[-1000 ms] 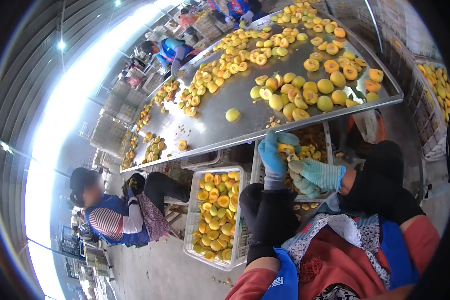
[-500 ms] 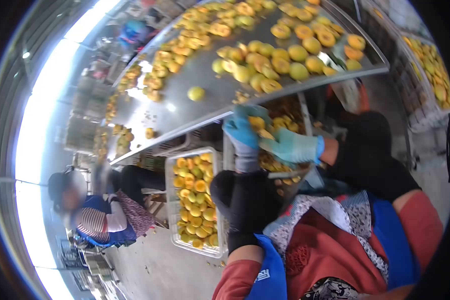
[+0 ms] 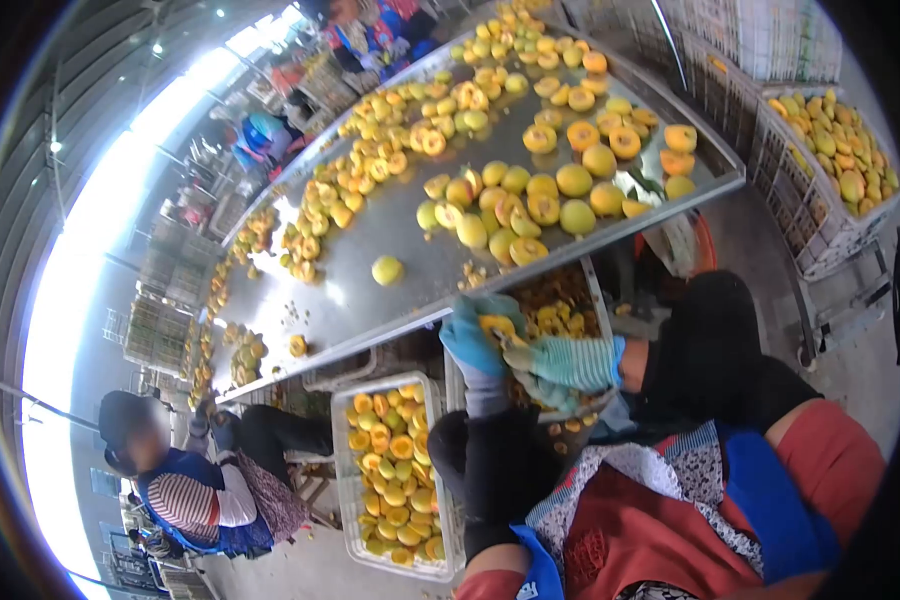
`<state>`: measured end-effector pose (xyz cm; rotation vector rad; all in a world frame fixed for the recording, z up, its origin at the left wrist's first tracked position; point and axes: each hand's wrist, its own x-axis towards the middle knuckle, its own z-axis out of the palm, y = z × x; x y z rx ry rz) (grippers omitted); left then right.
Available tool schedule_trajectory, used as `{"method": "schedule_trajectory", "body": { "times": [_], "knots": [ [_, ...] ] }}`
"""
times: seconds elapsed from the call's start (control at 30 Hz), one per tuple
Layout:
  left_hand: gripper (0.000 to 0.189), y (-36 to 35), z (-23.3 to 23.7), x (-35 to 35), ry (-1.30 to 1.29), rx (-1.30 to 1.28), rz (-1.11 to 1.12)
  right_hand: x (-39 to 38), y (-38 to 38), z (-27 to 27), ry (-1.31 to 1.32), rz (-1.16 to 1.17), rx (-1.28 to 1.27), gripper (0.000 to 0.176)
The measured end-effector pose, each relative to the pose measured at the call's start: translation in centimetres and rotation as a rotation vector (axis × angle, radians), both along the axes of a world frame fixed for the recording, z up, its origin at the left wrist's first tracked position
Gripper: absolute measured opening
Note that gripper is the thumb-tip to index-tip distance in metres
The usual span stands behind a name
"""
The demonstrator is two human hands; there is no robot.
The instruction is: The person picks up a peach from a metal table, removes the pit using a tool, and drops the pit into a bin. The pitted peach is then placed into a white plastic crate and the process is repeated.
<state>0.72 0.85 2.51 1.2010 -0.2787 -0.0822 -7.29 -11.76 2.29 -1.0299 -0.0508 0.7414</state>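
My left hand (image 3: 473, 340), in a blue and grey glove, is closed round a yellow peach half (image 3: 497, 325) just below the table's front edge. My right hand (image 3: 568, 364), in a pale teal striped glove, meets the peach half from the right. Its fingers are curled, and anything inside them is too small or hidden to name. Under both hands is a bin (image 3: 598, 290) with peach pieces and brown scraps in it. On the metal table (image 3: 370, 325) above lie whole peaches (image 3: 576, 217) and many cut halves (image 3: 625, 142).
A white crate (image 3: 339, 470) of peach halves stands left of my knees. At the right, another crate (image 3: 805, 235) is heaped with peaches. A co-worker (image 3: 185, 490) sits at the left by the table, and other people (image 3: 265, 135) are at the far side.
The view has tilted, so the table and crates sit lower in the picture. My hands stay together at the peach half, my right hand's fingers now nearer to it.
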Motion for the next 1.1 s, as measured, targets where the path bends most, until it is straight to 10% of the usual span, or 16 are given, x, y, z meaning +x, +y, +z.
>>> {"method": "schedule_trajectory", "body": {
  "times": [0.27,0.33,0.43,0.47,0.57,0.63,0.8,0.83,0.9,1.1],
  "knots": [
    [0.034,0.6,-1.5,0.7,-0.364,0.275,0.063,0.6,0.2,-1.3,-0.281,-0.2,-0.427,0.036],
    [0.039,1.0,-1.2,0.0,-0.002,0.005,-0.095,0.8,0.7,-1.4,-0.395,-0.278,-0.548,0.026],
    [0.02,1.6,-2.1,0.0,0.249,-0.031,-0.099,2.4,0.1,-8.1,-1.533,-0.598,-1.08,0.02],
    [0.025,0.0,-3.0,0.1,-0.039,0.096,0.193,2.8,0.2,-8.7,-1.82,-0.691,-1.205,0.02],
    [0.034,-0.1,-2.2,0.0,-0.008,-0.033,0.201,3.4,1.7,-11.0,-1.112,-0.545,-0.948,0.025],
    [0.038,1.4,1.1,-1.6,0.017,-0.083,0.113,0.6,1.2,-3.1,-0.056,-0.116,-0.368,0.03],
    [0.038,1.2,1.7,-2.0,0.0,0.542,0.308,2.5,1.8,-9.2,-0.836,-0.392,-0.725,0.047],
    [0.037,0.9,0.9,-1.3,0.011,0.349,0.263,2.8,1.4,-9.8,-0.976,-0.447,-0.741,0.049],
    [0.034,0.0,-2.0,-0.1,0.058,-0.04,0.157,1.2,1.5,-7.2,-0.852,-0.418,-0.699,0.05],
    [0.028,0.5,-0.2,-2.3,0.107,-0.064,0.005,-0.9,1.2,-2.6,-0.567,-0.225,-0.703,0.037]
  ]
}}
